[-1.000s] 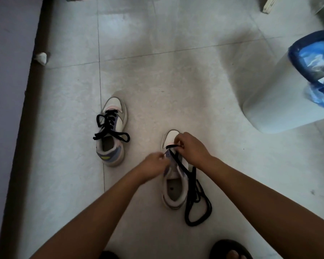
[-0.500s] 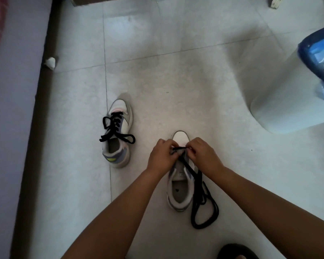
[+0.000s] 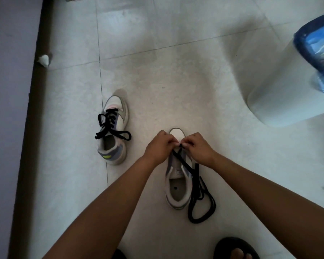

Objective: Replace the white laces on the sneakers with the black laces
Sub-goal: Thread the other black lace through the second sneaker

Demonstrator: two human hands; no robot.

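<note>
At six o'clock on the floor [image 3: 176, 81], both hands pinch the black lace [image 3: 193, 176] over the near sneaker's [image 3: 177, 189] toe: left hand [image 3: 160, 146], right hand [image 3: 198, 148]. Its slack loops at four o'clock. Laced sneaker [image 3: 113, 131] at nine o'clock.

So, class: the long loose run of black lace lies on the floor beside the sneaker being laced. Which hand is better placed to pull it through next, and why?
Probably the right hand: the black lace trails down its side of the sneaker, while the left hand is across the shoe.
</note>
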